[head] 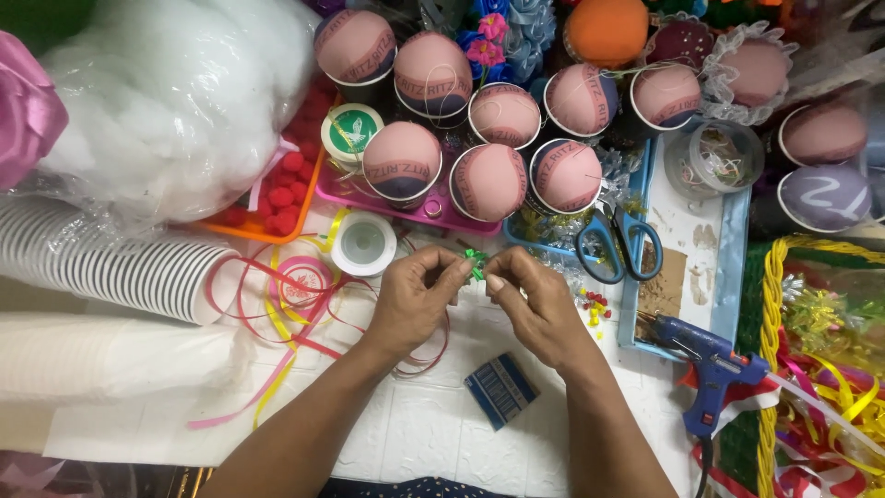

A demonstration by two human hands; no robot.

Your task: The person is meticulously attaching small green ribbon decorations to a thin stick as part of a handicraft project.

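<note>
Green ribbon bow [476, 262] sits between both hands at table centre, pinched from each side: left hand [419, 297] closed on it with thumb and forefinger from the left, right hand [535, 304] closed on it with fingertips from the right, other fingers curled in. Bow is small, detail hard to make out. Just left of left hand: loose red, pink and yellow ribbon strands [286, 318] tangled on the white table [433, 433], running under the left wrist. Far of that hand: white tape roll [364, 243], standing flat, next to a pink ribbon spool [304, 281]. Near, between the forearms: small blue box [500, 389] lying flat, tilted. Right of right hand: scatter of small red and yellow beads [594, 306], then blue-handled scissors [619, 242] on a light blue tray [733, 267]. Near right: blue glue gun [708, 364] resting off the tray's near corner, nozzle pointing left. Far row: cups topped with pink fabric domes [489, 180], some on a pink tray [419, 207]. Far left: bag of white stuffing [175, 101], red pom-poms [286, 189] in an orange tray beside it, stack of white paper cups [120, 263] lying on its side. Right edge: yellow-rimmed basket [770, 350] with ribbons inside
</note>
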